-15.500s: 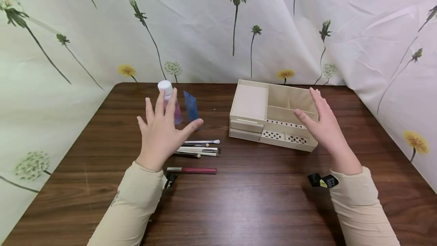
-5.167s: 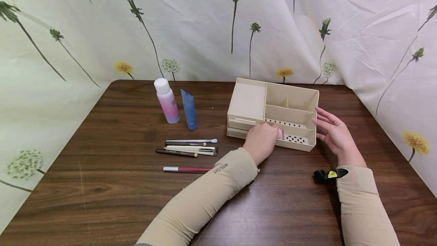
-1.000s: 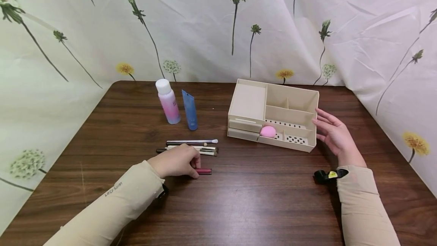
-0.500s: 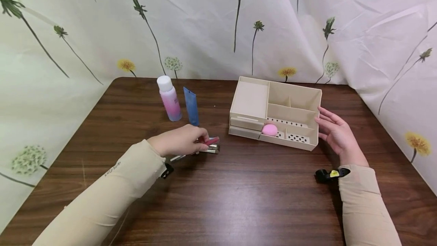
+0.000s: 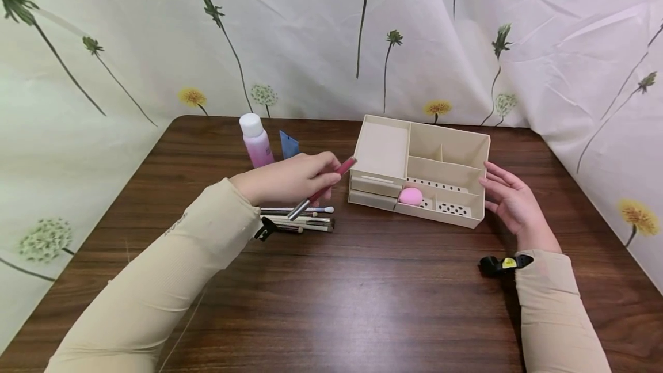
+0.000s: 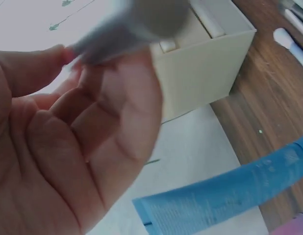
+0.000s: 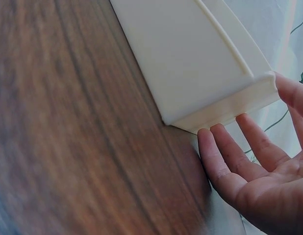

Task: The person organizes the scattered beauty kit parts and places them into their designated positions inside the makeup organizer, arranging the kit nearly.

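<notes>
red tube (image 5: 318, 194) near frame centre, pinched in left hand (image 5: 290, 180); long axis slants lower left to upper right, upper end towards beige organizer's (image 5: 383, 144) left side; right hand (image 5: 513, 206), farther off, touches organizer's right wall.

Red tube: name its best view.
The head view: both ends of the red tube show, its middle partly behind the left hand. Left wrist shows mainly its blurred silver end; right wrist, none of it.
</notes>
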`<move>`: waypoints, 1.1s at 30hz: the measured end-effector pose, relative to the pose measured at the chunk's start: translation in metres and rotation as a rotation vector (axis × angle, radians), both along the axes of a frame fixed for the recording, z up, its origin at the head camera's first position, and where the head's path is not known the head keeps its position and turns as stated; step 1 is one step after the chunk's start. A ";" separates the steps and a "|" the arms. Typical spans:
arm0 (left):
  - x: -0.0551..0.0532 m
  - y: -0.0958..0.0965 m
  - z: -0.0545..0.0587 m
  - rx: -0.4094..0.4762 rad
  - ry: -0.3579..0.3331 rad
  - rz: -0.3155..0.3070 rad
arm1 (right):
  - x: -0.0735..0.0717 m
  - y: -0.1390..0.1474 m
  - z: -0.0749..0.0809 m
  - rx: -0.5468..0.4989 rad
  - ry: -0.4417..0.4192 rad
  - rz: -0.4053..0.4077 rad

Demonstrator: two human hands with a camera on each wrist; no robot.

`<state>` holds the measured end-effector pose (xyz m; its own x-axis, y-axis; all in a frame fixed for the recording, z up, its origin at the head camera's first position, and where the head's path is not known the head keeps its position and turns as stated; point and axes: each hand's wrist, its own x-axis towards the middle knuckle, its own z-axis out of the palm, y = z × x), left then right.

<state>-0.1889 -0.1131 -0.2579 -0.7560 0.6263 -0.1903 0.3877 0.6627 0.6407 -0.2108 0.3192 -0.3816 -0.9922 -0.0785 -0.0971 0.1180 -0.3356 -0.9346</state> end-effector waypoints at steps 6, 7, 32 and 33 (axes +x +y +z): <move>-0.008 0.017 0.012 0.059 0.019 0.041 | 0.000 0.001 0.000 -0.005 -0.001 0.003; -0.009 0.020 0.014 0.060 0.029 0.040 | 0.000 0.001 0.000 -0.006 -0.001 0.003; -0.044 0.113 0.038 -0.023 0.345 -0.127 | 0.000 0.002 0.001 0.005 -0.008 0.011; -0.046 0.116 0.036 -0.017 0.349 -0.123 | -0.001 0.002 0.001 0.004 -0.007 0.012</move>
